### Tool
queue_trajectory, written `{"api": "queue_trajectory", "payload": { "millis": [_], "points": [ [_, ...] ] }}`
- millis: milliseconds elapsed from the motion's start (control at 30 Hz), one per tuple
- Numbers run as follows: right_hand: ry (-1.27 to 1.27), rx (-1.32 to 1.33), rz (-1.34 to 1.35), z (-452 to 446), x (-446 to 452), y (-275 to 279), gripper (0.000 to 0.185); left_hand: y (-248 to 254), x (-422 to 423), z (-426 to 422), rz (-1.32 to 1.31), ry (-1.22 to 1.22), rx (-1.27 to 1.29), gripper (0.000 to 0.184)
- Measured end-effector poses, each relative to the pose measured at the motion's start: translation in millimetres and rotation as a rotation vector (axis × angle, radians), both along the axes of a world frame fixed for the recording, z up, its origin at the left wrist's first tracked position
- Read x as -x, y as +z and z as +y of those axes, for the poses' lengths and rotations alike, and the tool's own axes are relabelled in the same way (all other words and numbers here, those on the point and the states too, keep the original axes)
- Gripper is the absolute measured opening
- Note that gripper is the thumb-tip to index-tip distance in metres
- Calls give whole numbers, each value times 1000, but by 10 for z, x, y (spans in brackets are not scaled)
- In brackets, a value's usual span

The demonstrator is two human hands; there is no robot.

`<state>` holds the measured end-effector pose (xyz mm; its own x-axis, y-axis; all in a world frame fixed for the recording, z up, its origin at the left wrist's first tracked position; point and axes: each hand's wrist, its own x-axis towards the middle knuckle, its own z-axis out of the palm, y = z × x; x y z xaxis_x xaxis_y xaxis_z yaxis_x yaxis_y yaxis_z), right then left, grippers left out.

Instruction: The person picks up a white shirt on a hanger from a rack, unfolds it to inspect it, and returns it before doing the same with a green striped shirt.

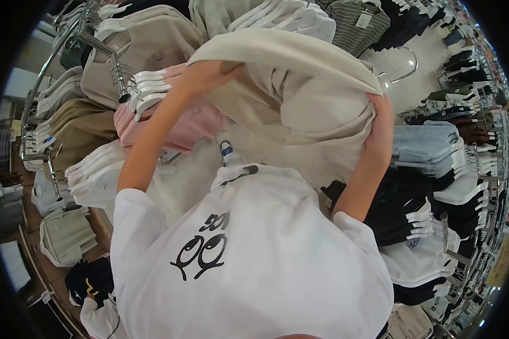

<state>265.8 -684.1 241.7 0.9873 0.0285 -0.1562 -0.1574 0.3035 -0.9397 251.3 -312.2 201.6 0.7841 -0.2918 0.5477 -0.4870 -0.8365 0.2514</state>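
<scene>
- Evidently, the right hand [382, 121] gripped the near-right edge of a beige garment [316, 62], fingers closed on the cloth.
- The left hand [206, 78] reached under the garment's broad band at the left; fabric partly covered its fingers, so whether they were closed could not be told.
- Between the hands, the garment hung spread in a wide loop, its inside folds showing.
- Nearest lay the wearer's white printed T-shirt [277, 243], with a blue-and-white shoe [226, 149] beyond its hem.
- To the left, pink tops [195, 121] hung beside a chrome display arm [99, 45].
- To the right hung light-blue garments [421, 144], with black ones nearer.
- On the far side, a striped grey garment [350, 28] bore a white tag [363, 20].
</scene>
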Motion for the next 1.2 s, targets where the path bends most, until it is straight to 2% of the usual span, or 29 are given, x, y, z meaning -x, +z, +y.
{"api": "queue_trajectory", "payload": {
  "millis": [33, 67, 100, 167, 233, 300, 367, 400, 433, 467, 500, 567, 633, 667, 767, 800, 867, 900, 967, 1000, 1067, 1100, 1167, 1200],
  "points": [
    [36, 7, 16, 11, 13, -25, 46, 88, 118, -92, 54, 72, 310, 51],
    [68, 15, 33, 20, 34, -53, 47, 180, 165, -95, 117, 25, 383, 48],
    [64, 16, 38, 49, 71, -85, 47, 274, 159, -86, 123, 22, 384, 48],
    [101, 23, 117, 123, 150, -144, 47, 420, 185, -76, 367, 135, 472, 44],
    [154, -10, 150, 135, 158, -232, 47, 387, 87, 66, 382, 94, 524, 40],
    [208, -55, 183, 141, 170, -349, 47, 255, -18, 326, 742, 100, 508, 34],
    [183, -153, 229, 124, 160, -475, 47, 131, 31, 460, 745, 52, 475, 31],
    [181, -157, 231, 104, 153, -545, 47, 55, 109, 461, 613, 33, 676, 30],
    [115, -172, 295, 75, 164, -611, 48, -60, 197, 459, 480, 11, 874, 29],
    [44, -188, 355, 49, 174, -654, 49, -236, 282, 532, 505, 71, 1004, 37],
    [34, -191, 356, 58, 199, -621, 49, -411, 359, 418, 512, 63, 1000, 37],
    [8, -273, 348, 108, 259, -483, 50, -883, 537, 134, 256, 61, 1299, 50],
    [-32, -283, 342, 141, 266, -410, 49, -1985, 623, 62, 450, 312, 1005, 69],
    [-66, -294, 334, 153, 267, -399, 49, -1984, 695, -135, 485, 257, 1169, 66],
    [-103, -297, 241, 153, 207, -457, 48, -1337, 994, -900, 616, 139, 1603, 58],
    [-99, -291, 244, 165, 214, -447, 48, -1363, 981, -975, 614, 143, 1609, 58],
    [-111, -339, 195, 195, 217, -417, 46, -1453, 940, -1043, 839, 136, 1604, 51],
    [-105, -333, 198, 196, 219, -416, 46, -1492, 938, -1032, 836, 141, 1611, 51],
    [-212, -338, 188, 188, 207, -415, 45, -1560, 924, -987, 1114, 193, 1697, 49],
    [-211, -337, 188, 167, 196, -423, 45, -1522, 941, -980, 1112, 193, 1699, 49],
    [-216, -358, 134, 65, 187, -460, 44, -1305, 1014, -982, 828, 98, 2092, 43],
    [-219, -358, 135, 21, 190, -472, 44, -1186, 1058, -957, 832, 99, 2091, 43],
    [-247, -342, 72, -65, 198, -486, 44, -897, 1151, -890, 792, -126, 2230, 40],
    [-250, -340, 74, -92, 209, -489, 44, -735, 1191, -890, 778, -114, 2236, 37]
  ]
}}
